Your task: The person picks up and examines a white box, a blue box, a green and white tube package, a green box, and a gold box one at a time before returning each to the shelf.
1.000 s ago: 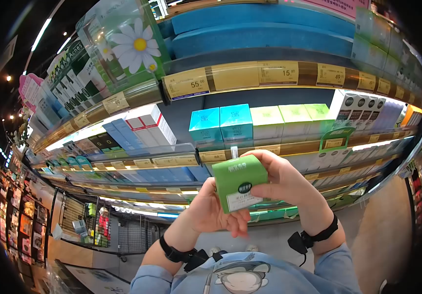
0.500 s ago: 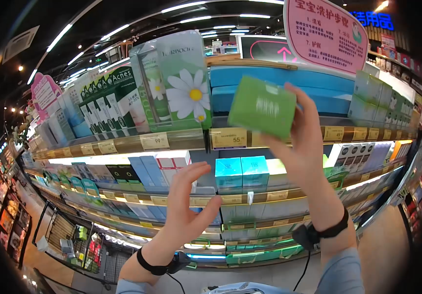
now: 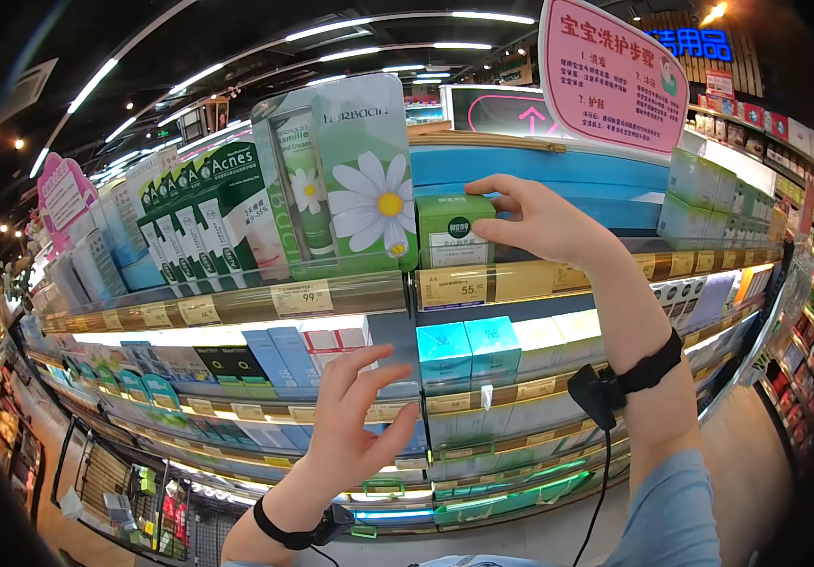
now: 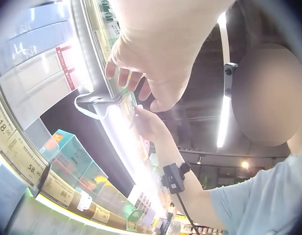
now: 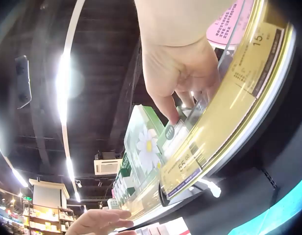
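Note:
On the upper shelf, a green box (image 3: 454, 227) with a dark round logo and a white label stands upright beside the daisy-printed display (image 3: 369, 180). My right hand (image 3: 541, 219) holds this box by its right side, thumb on the front face and fingers over the top. In the right wrist view the hand (image 5: 178, 73) reaches down behind the clear shelf lip, and part of the box (image 5: 168, 136) is hidden. Lower down, my left hand (image 3: 350, 430) is raised in front of the middle shelf, fingers spread and loosely bent, holding nothing.
Blue boxes (image 3: 558, 189) lie behind the green box. A 55.00 price tag (image 3: 454, 288) runs along the shelf edge below it. Teal boxes (image 3: 468, 352) stand on the middle shelf. A pink sign (image 3: 615, 76) rises above, and a shopping cart (image 3: 109, 496) is at lower left.
The right hand has carried the green box from in front of my chest up to the upper shelf and set it against the daisy display. The left hand has come away from the box.

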Action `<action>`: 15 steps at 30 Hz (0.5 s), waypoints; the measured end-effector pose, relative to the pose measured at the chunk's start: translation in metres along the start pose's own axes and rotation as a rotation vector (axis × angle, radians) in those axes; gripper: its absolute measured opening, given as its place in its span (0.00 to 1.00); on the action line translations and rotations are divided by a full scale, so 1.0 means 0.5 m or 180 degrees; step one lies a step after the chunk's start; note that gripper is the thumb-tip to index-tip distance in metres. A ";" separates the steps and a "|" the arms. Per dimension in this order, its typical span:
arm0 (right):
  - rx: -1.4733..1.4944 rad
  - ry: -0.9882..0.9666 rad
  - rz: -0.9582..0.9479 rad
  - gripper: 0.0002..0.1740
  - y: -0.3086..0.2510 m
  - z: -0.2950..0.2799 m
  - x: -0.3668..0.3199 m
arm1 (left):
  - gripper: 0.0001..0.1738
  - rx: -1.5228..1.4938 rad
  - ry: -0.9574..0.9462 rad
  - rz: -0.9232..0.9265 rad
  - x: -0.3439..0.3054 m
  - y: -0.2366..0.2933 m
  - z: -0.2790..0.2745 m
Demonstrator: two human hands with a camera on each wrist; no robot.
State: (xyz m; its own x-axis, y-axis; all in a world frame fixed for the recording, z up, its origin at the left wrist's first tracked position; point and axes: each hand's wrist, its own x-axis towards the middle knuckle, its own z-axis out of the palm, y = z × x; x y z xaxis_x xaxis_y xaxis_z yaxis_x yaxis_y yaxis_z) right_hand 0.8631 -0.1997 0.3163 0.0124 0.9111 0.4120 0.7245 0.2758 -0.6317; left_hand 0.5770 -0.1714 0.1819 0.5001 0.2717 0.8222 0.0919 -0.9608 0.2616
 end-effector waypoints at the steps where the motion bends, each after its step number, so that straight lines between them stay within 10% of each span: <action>1: -0.0054 0.0046 -0.0025 0.32 -0.002 0.002 -0.001 | 0.22 -0.0018 0.0001 0.0006 0.001 -0.003 0.001; 15: -0.0016 0.0115 -0.0156 0.31 0.001 0.006 -0.005 | 0.18 -0.0076 -0.0001 0.0107 0.017 -0.021 0.016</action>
State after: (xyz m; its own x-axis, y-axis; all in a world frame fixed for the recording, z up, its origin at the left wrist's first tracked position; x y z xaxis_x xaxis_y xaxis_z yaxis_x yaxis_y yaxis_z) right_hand 0.8613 -0.2011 0.3128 0.0016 0.8848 0.4659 0.7282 0.3183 -0.6069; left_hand 0.5870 -0.1595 0.1820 0.5027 0.2394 0.8306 0.0545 -0.9678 0.2459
